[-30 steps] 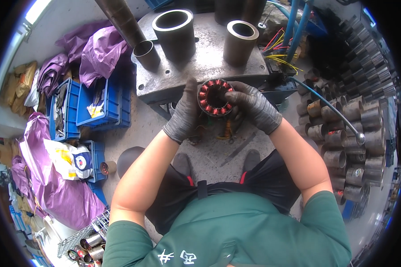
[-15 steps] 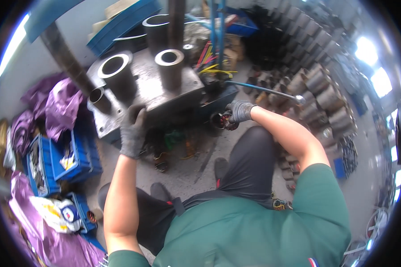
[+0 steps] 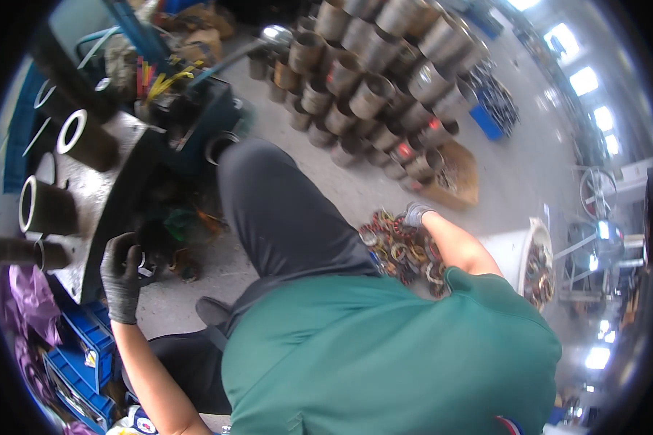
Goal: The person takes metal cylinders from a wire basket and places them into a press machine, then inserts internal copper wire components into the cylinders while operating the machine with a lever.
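Observation:
My left hand (image 3: 122, 279), in a grey knit glove, is raised beside the near edge of the metal work table (image 3: 87, 254). Its thumb stands apart from the loosely bent fingers, and nothing shows between them. Out to the right, my gloved right hand (image 3: 418, 214) reaches to the far edge of a pile of small wire-wound rings (image 3: 399, 250) on the floor. The rings show copper, red and dark colours. Its fingertips are too small and partly hidden to show whether a ring is in them.
Thick metal sleeves (image 3: 88, 141) stand on the table. Stacked metal cylinders (image 3: 373, 94) fill the floor ahead, with a cardboard box (image 3: 453, 174) beside them. A white tub (image 3: 533, 250) stands right of my arm. Blue crates (image 3: 91, 341) lie left. A blue ball-ended lever (image 3: 232, 58) juts out.
My view and body have turned right. My right hand has left the dark, reddish piece's spot by the table and reached out to the ring pile. My left hand has come away from the sleeves.

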A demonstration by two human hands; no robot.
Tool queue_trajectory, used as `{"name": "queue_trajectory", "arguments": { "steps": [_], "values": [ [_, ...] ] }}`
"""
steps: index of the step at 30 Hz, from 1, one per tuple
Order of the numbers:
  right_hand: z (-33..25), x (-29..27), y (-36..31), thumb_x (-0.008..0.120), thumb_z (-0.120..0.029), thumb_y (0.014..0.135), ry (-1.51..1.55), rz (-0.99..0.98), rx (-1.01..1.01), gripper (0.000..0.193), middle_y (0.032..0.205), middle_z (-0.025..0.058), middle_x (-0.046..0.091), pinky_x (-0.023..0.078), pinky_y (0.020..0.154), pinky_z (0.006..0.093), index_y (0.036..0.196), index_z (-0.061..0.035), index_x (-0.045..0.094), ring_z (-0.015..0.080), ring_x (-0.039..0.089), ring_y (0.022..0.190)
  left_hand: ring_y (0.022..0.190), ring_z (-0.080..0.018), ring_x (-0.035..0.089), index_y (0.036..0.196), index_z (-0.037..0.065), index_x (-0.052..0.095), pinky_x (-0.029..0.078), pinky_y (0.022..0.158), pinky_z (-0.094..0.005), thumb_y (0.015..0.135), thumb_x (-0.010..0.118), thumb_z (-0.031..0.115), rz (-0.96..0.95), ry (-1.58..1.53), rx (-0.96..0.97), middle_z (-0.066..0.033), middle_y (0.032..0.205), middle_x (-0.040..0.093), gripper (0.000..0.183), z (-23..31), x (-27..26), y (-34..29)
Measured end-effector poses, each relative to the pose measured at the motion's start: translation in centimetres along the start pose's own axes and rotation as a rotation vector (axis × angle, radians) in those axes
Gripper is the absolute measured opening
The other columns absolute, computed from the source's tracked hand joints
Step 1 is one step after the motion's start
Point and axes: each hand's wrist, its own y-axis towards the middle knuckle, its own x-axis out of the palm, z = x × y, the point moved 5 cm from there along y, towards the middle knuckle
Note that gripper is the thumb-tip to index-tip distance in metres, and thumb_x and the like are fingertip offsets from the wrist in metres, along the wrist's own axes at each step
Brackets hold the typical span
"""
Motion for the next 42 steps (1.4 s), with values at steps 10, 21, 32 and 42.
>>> {"name": "queue_trajectory", "arguments": {
  "steps": [10,21,32,42],
  "values": [
    [5.9,10.0,-5.4,0.070,-0.058,0.085,0.299,0.166,0.223,0.061,0.124,0.0212,0.074,0.056,0.098,0.0468,0.124,-0.0105,0.075,0.0384,0.070,0.118,0.098,-0.0171,0.064,0.122,0.000,0.066,0.052,0.090,-0.0287,0.102,0.062,0.003,-0.173,0.076,-0.148,-0.0086,0.108,0.068,0.021,-5.6,2.8,-0.8],
    [5.1,11.0,-2.3,0.069,-0.044,0.084,0.098,-0.074,-0.127,0.050,0.128,0.0175,0.073,0.057,0.097,0.0466,0.121,-0.0120,0.078,0.0367,0.071,0.114,0.103,-0.0261,0.068,0.117,-0.001,0.069,0.053,0.094,-0.0353,0.098,0.066,0.003,-0.200,0.189,-0.229,-0.0155,0.112,0.071,0.020,-8.8,3.9,-1.7],
    [-8.2,-7.4,3.8,0.072,-0.052,0.087,-0.048,0.022,-0.304,0.058,0.130,0.0230,0.070,0.053,0.105,0.0449,0.121,-0.0053,0.076,0.0385,0.067,0.122,0.108,-0.0161,0.066,0.126,0.001,0.068,0.050,0.101,-0.0308,0.103,0.066,0.006,0.559,-0.080,-0.088,-0.0066,0.115,0.072,0.024,1.3,-11.5,-10.4],
    [-41.6,-27.5,13.4,0.060,-0.028,0.100,-0.015,0.189,-1.006,0.031,0.118,0.0202,0.075,0.055,0.096,0.0417,0.116,-0.0040,0.073,0.0344,0.070,0.111,0.100,-0.0226,0.073,0.121,0.003,0.069,0.057,0.089,-0.0367,0.098,0.068,0.011,1.063,0.513,-0.571,-0.0125,0.108,0.076,0.024,6.7,-15.2,-44.6]
  ]
}}
